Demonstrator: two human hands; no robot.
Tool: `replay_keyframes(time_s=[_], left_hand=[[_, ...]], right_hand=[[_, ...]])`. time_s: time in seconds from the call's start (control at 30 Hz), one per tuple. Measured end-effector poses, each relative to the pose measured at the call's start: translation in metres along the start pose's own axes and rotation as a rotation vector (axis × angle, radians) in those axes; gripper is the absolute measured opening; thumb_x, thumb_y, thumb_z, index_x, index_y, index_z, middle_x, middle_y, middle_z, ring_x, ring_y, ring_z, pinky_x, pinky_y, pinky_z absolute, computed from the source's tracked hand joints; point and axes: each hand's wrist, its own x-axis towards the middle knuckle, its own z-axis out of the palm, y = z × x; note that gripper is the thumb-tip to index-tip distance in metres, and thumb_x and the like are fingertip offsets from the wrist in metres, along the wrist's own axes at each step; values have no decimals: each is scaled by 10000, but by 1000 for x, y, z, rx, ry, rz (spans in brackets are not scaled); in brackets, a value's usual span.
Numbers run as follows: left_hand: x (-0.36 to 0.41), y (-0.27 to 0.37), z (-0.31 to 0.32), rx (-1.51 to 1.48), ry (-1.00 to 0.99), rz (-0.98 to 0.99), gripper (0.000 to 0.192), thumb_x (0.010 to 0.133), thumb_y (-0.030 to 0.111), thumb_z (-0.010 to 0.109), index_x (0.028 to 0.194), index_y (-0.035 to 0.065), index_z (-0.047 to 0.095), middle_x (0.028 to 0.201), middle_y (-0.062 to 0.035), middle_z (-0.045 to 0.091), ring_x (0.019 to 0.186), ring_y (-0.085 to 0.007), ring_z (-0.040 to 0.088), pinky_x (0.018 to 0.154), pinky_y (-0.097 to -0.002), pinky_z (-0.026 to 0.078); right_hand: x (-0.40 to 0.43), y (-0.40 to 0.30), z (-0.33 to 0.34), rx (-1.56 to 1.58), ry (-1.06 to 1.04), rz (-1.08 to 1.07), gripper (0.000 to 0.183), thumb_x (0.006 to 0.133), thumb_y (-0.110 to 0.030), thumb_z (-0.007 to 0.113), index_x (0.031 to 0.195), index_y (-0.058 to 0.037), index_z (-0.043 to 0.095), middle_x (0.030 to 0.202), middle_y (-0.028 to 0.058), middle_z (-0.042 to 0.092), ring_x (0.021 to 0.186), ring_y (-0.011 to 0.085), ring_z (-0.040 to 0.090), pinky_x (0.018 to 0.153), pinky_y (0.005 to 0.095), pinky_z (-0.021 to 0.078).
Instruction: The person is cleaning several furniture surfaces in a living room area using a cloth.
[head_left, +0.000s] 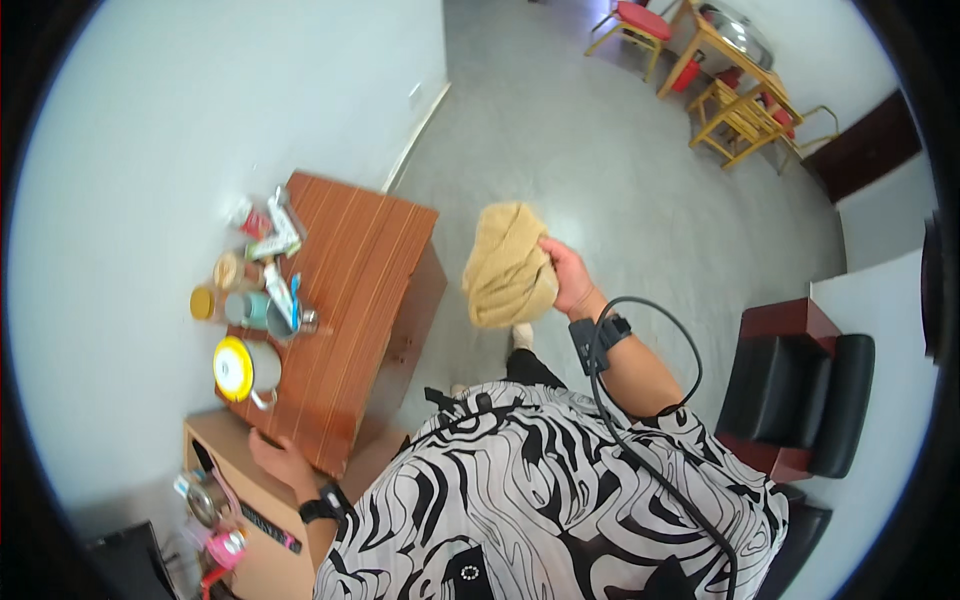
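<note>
My right hand (572, 279) grips a folded tan cloth (510, 266) by its right side, out over the grey floor. The cloth looks like a towel, bunched in loose folds. Low on the left, my left hand (281, 459) holds nothing, its fingers slightly apart. It is by the near end of a brown wood-grain cabinet (352, 255), over a lighter wooden unit (262, 469). Whether it touches either is unclear. A lidded white pot with a yellow rim (234, 367) stands on the cabinet, just beyond that hand.
Jars (240, 270), a cup holding a toothbrush (283, 319) and tubes (281, 225) crowd the cabinet's wall side. A remote control (271, 526) lies on the lighter unit. A black armchair (780, 390) is at right; a wooden table (739, 49) and red-seated chair (643, 20) stand far off.
</note>
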Motion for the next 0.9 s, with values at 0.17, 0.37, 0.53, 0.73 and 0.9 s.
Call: replay_keyframes(time_s=[0.17,0.37,0.53,0.73,0.9], left_hand=[[4,136,68,-506,-514,156,331,785,71,574,1111,14,556,1026,-156,604,964,-309,578,865,-379,452],[-33,205,205,-522,-1386,293,300,782,185,638,1039,32,612,976,-131,647,937,-280,622,810,-343,490],[-48,249,302,-264,-1464,369,310,777,217,643,1025,33,623,992,-135,650,949,-273,624,816,-339,490],[-16,316,361,-158,-1425,352,326,770,257,648,1009,35,637,1011,-140,654,963,-265,626,823,-335,491],[44,432,349,-298,-1435,322,387,750,326,648,1009,39,646,987,-137,669,902,-251,649,801,-339,503]], right_hand=[[-3,-22,-79,-193,381,54,278,900,-178,476,1078,5,585,1030,110,641,917,227,634,839,363,511],[-34,-72,-198,-272,603,149,278,863,-223,517,991,12,594,856,135,656,741,280,655,683,431,536],[-35,-118,-250,-329,706,124,276,850,-226,521,976,10,588,841,143,652,713,295,651,661,453,533],[-18,-167,-255,-273,728,94,234,844,-215,526,950,-14,580,823,129,639,680,276,639,622,421,531],[13,-174,-309,-270,754,120,259,850,-239,526,953,-9,589,806,121,646,687,267,641,625,421,527]])
